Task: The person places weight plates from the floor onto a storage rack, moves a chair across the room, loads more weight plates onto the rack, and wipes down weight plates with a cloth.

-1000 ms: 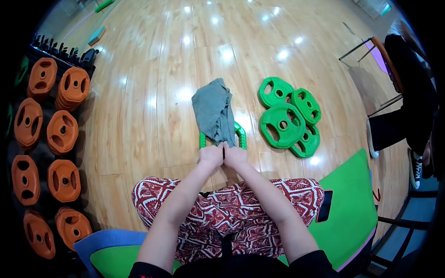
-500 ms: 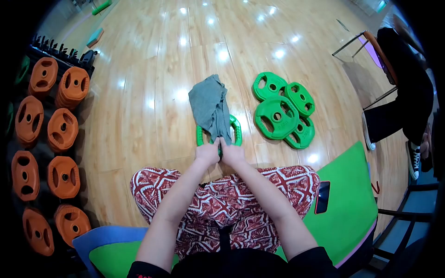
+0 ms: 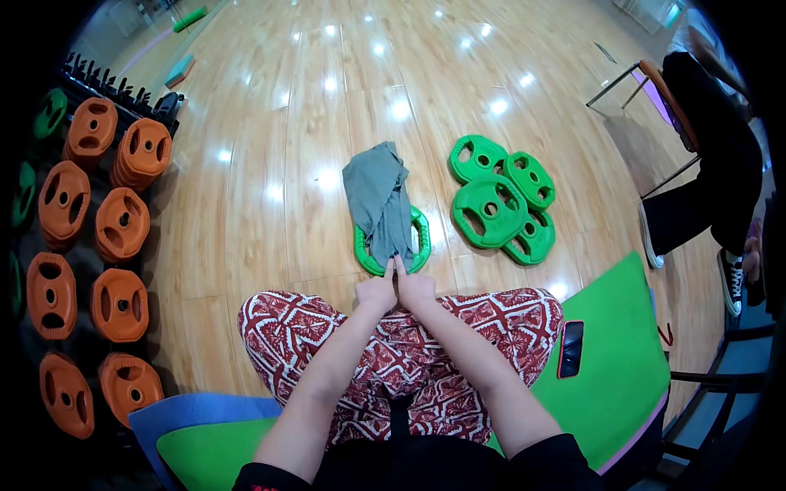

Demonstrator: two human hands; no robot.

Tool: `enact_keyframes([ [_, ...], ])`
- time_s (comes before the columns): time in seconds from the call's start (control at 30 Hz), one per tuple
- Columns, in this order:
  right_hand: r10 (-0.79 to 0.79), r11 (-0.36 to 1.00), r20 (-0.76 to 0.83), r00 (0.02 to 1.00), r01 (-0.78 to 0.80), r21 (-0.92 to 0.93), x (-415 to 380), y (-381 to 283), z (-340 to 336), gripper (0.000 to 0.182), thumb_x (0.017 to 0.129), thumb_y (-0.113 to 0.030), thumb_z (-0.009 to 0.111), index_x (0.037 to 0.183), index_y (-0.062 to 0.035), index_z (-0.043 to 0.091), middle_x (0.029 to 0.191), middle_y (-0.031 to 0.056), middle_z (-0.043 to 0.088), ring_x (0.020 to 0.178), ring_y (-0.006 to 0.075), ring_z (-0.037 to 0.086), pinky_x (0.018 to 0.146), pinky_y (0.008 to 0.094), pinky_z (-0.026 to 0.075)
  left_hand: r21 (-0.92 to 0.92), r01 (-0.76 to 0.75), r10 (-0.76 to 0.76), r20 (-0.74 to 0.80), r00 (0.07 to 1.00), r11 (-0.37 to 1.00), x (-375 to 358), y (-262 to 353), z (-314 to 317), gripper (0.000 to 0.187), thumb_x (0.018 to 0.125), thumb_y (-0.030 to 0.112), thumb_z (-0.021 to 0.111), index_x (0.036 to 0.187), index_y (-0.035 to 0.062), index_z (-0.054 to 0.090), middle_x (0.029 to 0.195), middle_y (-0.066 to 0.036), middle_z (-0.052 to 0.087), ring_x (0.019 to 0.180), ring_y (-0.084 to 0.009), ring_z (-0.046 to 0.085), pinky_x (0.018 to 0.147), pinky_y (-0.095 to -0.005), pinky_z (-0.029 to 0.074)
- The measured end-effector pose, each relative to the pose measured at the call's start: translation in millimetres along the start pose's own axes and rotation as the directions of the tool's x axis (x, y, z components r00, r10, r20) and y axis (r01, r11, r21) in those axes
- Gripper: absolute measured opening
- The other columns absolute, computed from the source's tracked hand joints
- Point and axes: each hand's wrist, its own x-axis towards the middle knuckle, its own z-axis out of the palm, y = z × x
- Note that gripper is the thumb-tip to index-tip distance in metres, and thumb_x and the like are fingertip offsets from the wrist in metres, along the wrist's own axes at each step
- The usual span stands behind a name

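A grey-green cloth (image 3: 378, 196) lies draped over a green weight plate (image 3: 423, 237) on the floor just beyond my crossed legs. The plate's side grips and near rim show around the cloth; its centre is covered. My left hand (image 3: 377, 291) and my right hand (image 3: 416, 289) are side by side at the near rim, almost touching. Both have their fingers closed together, with the index fingers pointing forward onto the cloth's near end. The fingertips pinch the cloth there, and the lower fingers are partly hidden.
Several green plates (image 3: 490, 211) lie overlapping on the wooden floor to the right. A rack of orange plates (image 3: 120, 304) stands on the left. A phone (image 3: 571, 349) rests on the green mat (image 3: 614, 360) beside my knee. Another person (image 3: 696, 196) sits on a chair at right.
Both hands have drawn back slightly toward my body, uncovering more of the plate's near rim. The view has shifted a little. The cloth still covers the plate's middle.
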Motion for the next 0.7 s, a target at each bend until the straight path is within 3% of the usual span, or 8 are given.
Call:
enact_keyframes([
  [0.1, 0.009, 1.000, -0.018, 1.000, -0.009, 0.005, 3.6, -2.4, 0.7, 0.059, 0.079, -0.019, 0.038, 0.132, -0.0117, 0.013, 0.074, 0.0127, 0.062, 0.062, 0.0251, 0.061, 0.052, 0.0379, 0.047, -0.083, 0.048, -0.047, 0.011, 0.999, 0.995, 5.0, 1.2, 3.2, 0.066, 0.076, 0.026, 0.039, 0.134, 0.0197, 0.007, 0.094, -0.013, 0.060, 0.079, -0.0235, 0.060, 0.067, -0.0379, 0.046],
  [0.3, -0.031, 0.999, -0.051, 0.998, 0.030, -0.018, -8.9, -3.5, 2.7, 0.055, 0.079, -0.017, 0.038, 0.130, -0.0080, 0.020, 0.073, 0.0117, 0.062, 0.060, 0.0247, 0.061, 0.051, 0.0377, 0.047, -0.065, -0.069, 0.061, -0.107, 0.992, 0.996, 4.1, -6.0, 18.8, 0.066, 0.076, 0.027, 0.040, 0.134, 0.0151, 0.011, 0.083, -0.016, 0.061, 0.068, -0.0276, 0.061, 0.060, -0.0419, 0.047],
  [0.4, -0.044, 0.999, -0.087, 0.995, 0.041, -0.026, -18.0, -7.9, 1.1, 0.050, 0.078, -0.017, 0.039, 0.126, -0.0067, 0.029, 0.073, 0.0098, 0.061, 0.061, 0.0244, 0.060, 0.051, 0.0372, 0.047, -0.006, -0.069, 0.069, 0.003, 0.998, 0.998, -8.7, -1.5, 10.6, 0.064, 0.077, 0.023, 0.038, 0.133, 0.0130, 0.011, 0.088, -0.013, 0.061, 0.073, -0.0254, 0.061, 0.064, -0.0387, 0.047],
  [0.47, -0.035, 0.999, -0.075, 0.997, 0.034, -0.019, -20.9, -9.5, 4.0, 0.047, 0.078, -0.017, 0.040, 0.123, -0.0060, 0.034, 0.075, 0.0091, 0.061, 0.064, 0.0242, 0.060, 0.052, 0.0363, 0.047, -0.002, 0.012, -0.012, 0.065, 0.998, 1.000, -13.4, 4.5, 4.8, 0.064, 0.076, 0.024, 0.042, 0.133, 0.0121, 0.015, 0.104, -0.013, 0.055, 0.090, -0.0247, 0.056, 0.067, -0.0382, 0.046],
  [0.5, -0.058, 0.997, -0.200, 0.978, 0.046, -0.065, -18.2, -9.5, 6.2, 0.046, 0.077, -0.017, 0.042, 0.121, -0.0053, 0.037, 0.085, 0.0101, 0.059, 0.075, 0.0242, 0.058, 0.057, 0.0363, 0.047, 0.000, 0.012, -0.012, 0.059, 0.998, 1.000, -8.6, 2.5, 9.2, 0.064, 0.076, 0.024, 0.042, 0.133, 0.0121, 0.015, 0.104, -0.013, 0.055, 0.090, -0.0247, 0.056, 0.067, -0.0382, 0.046],
  [0.57, -0.087, 0.992, -0.322, 0.943, 0.052, -0.116, -11.7, -7.9, 5.2, 0.045, 0.076, -0.018, 0.043, 0.119, -0.0047, 0.040, 0.094, 0.0112, 0.057, 0.086, 0.0242, 0.056, 0.062, 0.0364, 0.047, 0.102, -0.019, 0.051, -0.315, 0.948, 0.995, 0.2, -2.2, 20.4, 0.066, 0.075, 0.026, 0.047, 0.132, 0.0125, 0.018, 0.128, -0.012, 0.034, 0.116, -0.0236, 0.035, 0.077, -0.0380, 0.042],
  [0.63, -0.243, 0.949, -0.479, 0.843, 0.105, -0.297, -8.5, -5.4, 0.5, 0.045, 0.079, -0.019, 0.043, 0.121, -0.0045, 0.039, 0.124, 0.0110, 0.036, 0.116, 0.0239, 0.032, 0.080, 0.0419, 0.040, 0.163, -0.043, 0.102, -0.372, 0.923, 0.986, 2.3, -5.5, 22.2, 0.068, 0.074, 0.028, 0.049, 0.132, 0.0131, 0.018, 0.130, -0.012, 0.029, 0.121, -0.0236, 0.026, 0.087, -0.0381, 0.033],
  [0.7, -0.254, 0.953, -0.467, 0.847, 0.136, -0.272, -6.7, -4.9, -3.1, 0.045, 0.080, -0.020, 0.040, 0.122, -0.0039, 0.036, 0.127, 0.0101, 0.033, 0.116, 0.0252, 0.031, 0.089, 0.0454, 0.033, 0.224, -0.057, 0.151, -0.433, 0.888, 0.973, 0.9, -7.0, 14.7, 0.069, 0.074, 0.029, 0.050, 0.132, 0.0136, 0.017, 0.133, -0.011, 0.024, 0.125, -0.0235, 0.016, 0.097, -0.0381, 0.024],
])
